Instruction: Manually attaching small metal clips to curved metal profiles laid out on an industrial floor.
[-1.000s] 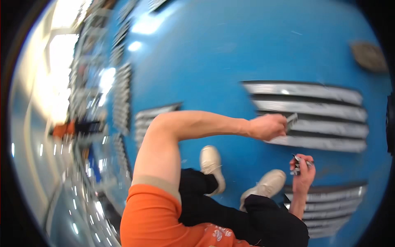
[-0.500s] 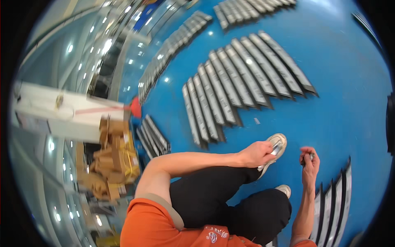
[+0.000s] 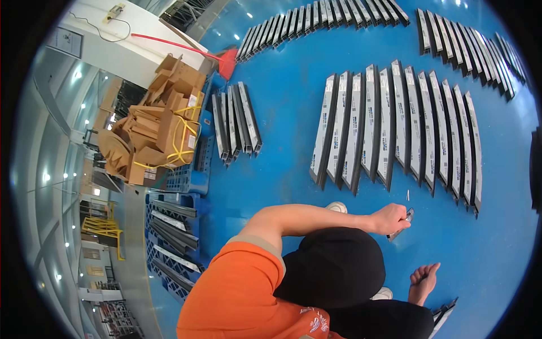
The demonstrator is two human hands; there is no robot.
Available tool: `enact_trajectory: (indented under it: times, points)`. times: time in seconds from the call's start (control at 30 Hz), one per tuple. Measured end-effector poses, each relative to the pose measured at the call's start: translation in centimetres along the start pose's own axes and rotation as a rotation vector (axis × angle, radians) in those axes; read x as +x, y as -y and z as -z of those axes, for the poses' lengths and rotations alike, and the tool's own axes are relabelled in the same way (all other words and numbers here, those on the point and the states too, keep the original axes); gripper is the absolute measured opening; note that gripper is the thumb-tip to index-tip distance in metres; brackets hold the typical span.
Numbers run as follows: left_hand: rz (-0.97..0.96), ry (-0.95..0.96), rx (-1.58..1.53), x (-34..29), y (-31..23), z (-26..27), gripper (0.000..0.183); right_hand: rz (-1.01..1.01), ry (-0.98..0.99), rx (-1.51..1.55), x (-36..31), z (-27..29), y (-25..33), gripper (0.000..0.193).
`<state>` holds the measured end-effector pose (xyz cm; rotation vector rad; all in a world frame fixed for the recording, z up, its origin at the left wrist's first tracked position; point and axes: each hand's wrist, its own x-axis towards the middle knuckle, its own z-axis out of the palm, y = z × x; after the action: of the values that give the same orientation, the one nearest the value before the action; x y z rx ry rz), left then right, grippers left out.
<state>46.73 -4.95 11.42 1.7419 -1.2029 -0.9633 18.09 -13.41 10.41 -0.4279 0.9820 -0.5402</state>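
Note:
My left hand [image 3: 388, 219] is closed round a small silver metal piece [image 3: 402, 225], whose ends stick out beyond the fingers. It is held low over the blue floor, in front of my bent knee. Nearer to me and to the right, my right hand [image 3: 423, 282] has its fingers curled in; what lies inside them, if anything, is hidden. Beyond my hands lies a row of long profiles [image 3: 385, 130], dark with whitish printed film on top, side by side on the floor. The ends of a few more profiles [image 3: 443, 317] show beside my right knee.
Further rows of profiles [image 3: 316, 17] lie at the back and far right [image 3: 463, 48]. A short bundle [image 3: 234, 121] stands left of centre. Flattened cardboard boxes [image 3: 169, 121], a blue pallet [image 3: 172, 240] bearing profiles, and a red dustpan or broom head [image 3: 227, 63] are at the left.
The view has swung left, so the rows appear further right and the cardboard is plainer. My left hand still holds the metal piece. My right hand sits lower, nearer my knee.

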Motion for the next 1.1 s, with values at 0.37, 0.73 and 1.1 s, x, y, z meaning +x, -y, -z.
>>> enact_trajectory:
  times: [0.37, 0.73, 1.1]
  points:
    - [-0.189, 0.097, -0.159, 2.4, 0.1, 1.9, 0.024, -0.077, -0.103, -0.13, 0.8, -8.5, -4.2, 0.024]
    - [-0.106, -0.327, -0.224, -2.9, 6.3, 18.0, 0.013, -0.139, 0.153, -0.589, 8.2, -22.7, -2.9, 0.023]
    - [-0.17, -0.343, -0.062, -5.3, 5.7, 19.8, 0.008, -0.076, 0.218, -0.887, 6.3, -37.9, -4.7, 0.032]
